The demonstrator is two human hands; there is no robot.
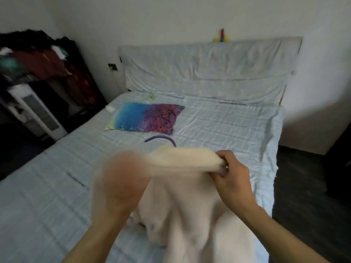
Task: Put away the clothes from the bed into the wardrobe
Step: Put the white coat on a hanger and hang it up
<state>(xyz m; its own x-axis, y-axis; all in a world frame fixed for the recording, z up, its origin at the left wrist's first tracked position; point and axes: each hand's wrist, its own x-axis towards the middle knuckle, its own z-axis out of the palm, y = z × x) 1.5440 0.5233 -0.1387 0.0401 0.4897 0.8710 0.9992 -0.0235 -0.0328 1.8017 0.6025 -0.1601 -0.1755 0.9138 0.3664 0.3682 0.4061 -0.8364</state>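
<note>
One cream garment (pixel 191 211), soft knit or fleece by its look, is held up over the near end of the bed (pixel 218 126), with its lower part draping down toward the sheet.

Holds: the right hand (pixel 230 179) pinches a bunched upper edge between curled fingers and thumb. The left hand (pixel 123 179) is badly blurred by motion, close against the cloth; whether it grips or merely touches cannot be told.

Handling, as judged: limp, light to moderate in weight, no stiffness, not fragile and not slippery. It will sag and fold wherever unsupported, so two spaced holds along the top edge, at shoulders or collar, should keep it flat. A single pinch lets it swing and bunch.

Associated item: one purple hanger (pixel 161 138), only its hook and part of its curve visible just behind the garment's raised edge. Whether it is already inside the cloth cannot be told.

Also on the bed: one blue-to-magenta patterned cloth (pixel 146 118), lying flat, well apart from the hands toward the headboard.

Left of bed: a dark open rack of clothes (pixel 47 69), possibly the wardrobe, and a white tower fan (pixel 38 111).
</note>
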